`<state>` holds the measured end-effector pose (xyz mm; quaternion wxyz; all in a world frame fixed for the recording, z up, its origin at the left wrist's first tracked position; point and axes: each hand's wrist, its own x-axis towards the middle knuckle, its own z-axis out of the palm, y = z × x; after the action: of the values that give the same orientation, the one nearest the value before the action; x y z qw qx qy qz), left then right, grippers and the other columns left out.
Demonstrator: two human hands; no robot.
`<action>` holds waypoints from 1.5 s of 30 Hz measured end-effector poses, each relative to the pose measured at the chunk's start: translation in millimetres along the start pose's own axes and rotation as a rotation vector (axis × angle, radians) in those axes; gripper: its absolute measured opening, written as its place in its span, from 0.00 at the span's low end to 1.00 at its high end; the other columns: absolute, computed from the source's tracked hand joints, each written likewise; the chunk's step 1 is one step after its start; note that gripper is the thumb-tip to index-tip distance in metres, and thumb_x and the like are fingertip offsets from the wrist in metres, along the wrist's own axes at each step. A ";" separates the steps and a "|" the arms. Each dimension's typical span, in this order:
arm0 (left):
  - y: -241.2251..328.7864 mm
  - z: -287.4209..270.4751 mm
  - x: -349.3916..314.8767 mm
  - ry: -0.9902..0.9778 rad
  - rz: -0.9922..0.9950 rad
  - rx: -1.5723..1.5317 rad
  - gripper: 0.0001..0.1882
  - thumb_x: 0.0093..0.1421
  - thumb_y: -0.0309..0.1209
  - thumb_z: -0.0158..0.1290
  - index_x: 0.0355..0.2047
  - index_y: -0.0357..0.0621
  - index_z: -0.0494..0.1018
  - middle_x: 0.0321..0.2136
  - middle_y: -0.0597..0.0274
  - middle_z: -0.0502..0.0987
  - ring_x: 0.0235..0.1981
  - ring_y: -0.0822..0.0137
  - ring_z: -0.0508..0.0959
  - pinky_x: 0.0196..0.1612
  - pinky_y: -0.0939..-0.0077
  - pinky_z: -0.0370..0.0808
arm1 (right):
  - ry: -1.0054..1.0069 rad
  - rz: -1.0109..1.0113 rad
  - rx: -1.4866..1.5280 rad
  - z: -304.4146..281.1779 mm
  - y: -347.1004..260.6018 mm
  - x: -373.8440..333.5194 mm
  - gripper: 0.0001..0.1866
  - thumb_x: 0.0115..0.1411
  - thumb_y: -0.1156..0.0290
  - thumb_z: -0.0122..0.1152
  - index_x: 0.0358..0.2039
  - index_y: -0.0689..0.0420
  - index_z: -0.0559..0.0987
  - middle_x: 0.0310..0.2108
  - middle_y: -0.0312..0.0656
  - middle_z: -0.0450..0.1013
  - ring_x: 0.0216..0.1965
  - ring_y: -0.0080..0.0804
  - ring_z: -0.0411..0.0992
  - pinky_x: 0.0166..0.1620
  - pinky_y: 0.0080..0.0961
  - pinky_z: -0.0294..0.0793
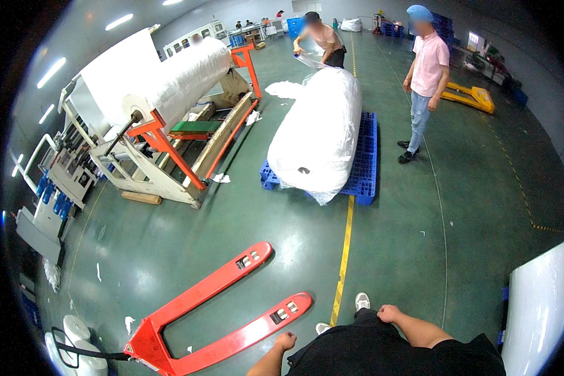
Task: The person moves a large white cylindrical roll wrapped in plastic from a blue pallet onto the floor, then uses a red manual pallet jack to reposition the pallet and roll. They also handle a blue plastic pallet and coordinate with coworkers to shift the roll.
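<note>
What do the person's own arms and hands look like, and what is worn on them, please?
The left hand and right hand are ungloved, ordinary human hands with short fingers in view. Both forearms are uncovered. A plain black sleeve shows on the right arm; the left sleeve is out of view. No cables or markings can be made out.

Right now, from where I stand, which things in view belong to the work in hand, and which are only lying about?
Seem to belong:
- large white film-wrapped roll
- blue plastic pallet under it
- translucent plastic sheet at the roll's far end
- probably the red forked pallet truck, nearest your left hand

Seem only lying about:
- short brown rounded bar
- small crumpled white scraps
- yellow forked truck
</note>
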<state>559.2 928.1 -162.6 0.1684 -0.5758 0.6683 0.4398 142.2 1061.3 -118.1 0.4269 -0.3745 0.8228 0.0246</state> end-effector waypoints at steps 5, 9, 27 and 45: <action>2.5 -0.5 2.6 -0.024 -0.024 -0.009 0.20 0.51 0.44 0.45 0.37 0.42 0.73 0.38 0.48 0.74 0.44 0.54 0.72 0.48 0.67 0.67 | -0.004 -0.009 0.011 1.7 5.1 3.6 0.16 0.48 0.60 0.53 0.35 0.55 0.78 0.38 0.48 0.73 0.41 0.44 0.71 0.45 0.35 0.69; 4.7 -0.8 0.2 -0.036 -0.042 -0.009 0.21 0.51 0.44 0.45 0.38 0.43 0.73 0.39 0.48 0.74 0.44 0.54 0.72 0.49 0.67 0.67 | -0.010 -0.010 -0.001 3.2 5.6 5.3 0.16 0.47 0.59 0.54 0.33 0.54 0.78 0.37 0.47 0.73 0.40 0.43 0.71 0.45 0.34 0.69; 4.9 -7.3 -0.9 -0.071 -0.042 0.010 0.21 0.52 0.44 0.44 0.39 0.43 0.72 0.40 0.48 0.73 0.45 0.54 0.72 0.49 0.67 0.66 | -0.002 -0.019 -0.008 2.7 4.6 8.1 0.16 0.47 0.58 0.54 0.32 0.54 0.78 0.35 0.46 0.74 0.38 0.41 0.72 0.43 0.33 0.70; 10.3 -8.5 -4.9 -0.011 0.003 0.015 0.21 0.52 0.44 0.44 0.37 0.42 0.73 0.39 0.47 0.74 0.45 0.54 0.72 0.49 0.66 0.67 | 0.029 -0.027 -0.010 1.0 3.1 5.1 0.16 0.46 0.58 0.54 0.32 0.55 0.78 0.35 0.47 0.74 0.39 0.42 0.72 0.43 0.34 0.70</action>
<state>553.4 924.0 -150.3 0.1757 -0.5710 0.6716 0.4383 139.1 1060.9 -123.3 0.4132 -0.3879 0.8237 0.0176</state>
